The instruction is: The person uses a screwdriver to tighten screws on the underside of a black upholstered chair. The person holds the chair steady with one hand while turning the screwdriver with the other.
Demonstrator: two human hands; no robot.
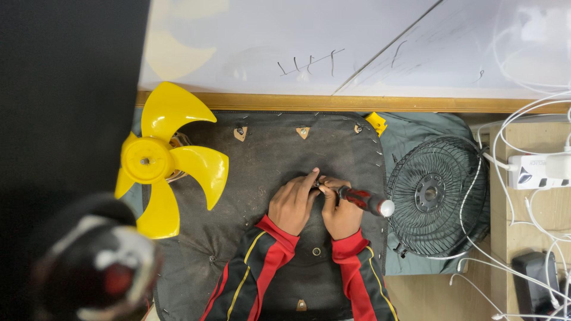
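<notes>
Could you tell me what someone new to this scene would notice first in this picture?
The bright yellow fan blade stands out at the left edge of the dark mat. In the middle of the mat, the left hand and right hand press together over something small, the right hand gripping a red-and-black screwdriver. To the right lies a round black fan grille, with white cables trailing past it.

A yellow fan blade (pixel 160 160) with its hub lies at the left edge of a dark padded mat (pixel 267 160). To the right, a black wire fan grille (pixel 434 193) rests on a grey-green cloth (pixel 416 128), with a small yellow plastic piece (pixel 376 122) near the mat's top corner. White cables (pixel 523 119) loop over a white power strip (pixel 538 169) (plugs seated) on a wooden surface (pixel 523 232). A blurred dark object (pixel 95 267) fills the lower left.
</notes>
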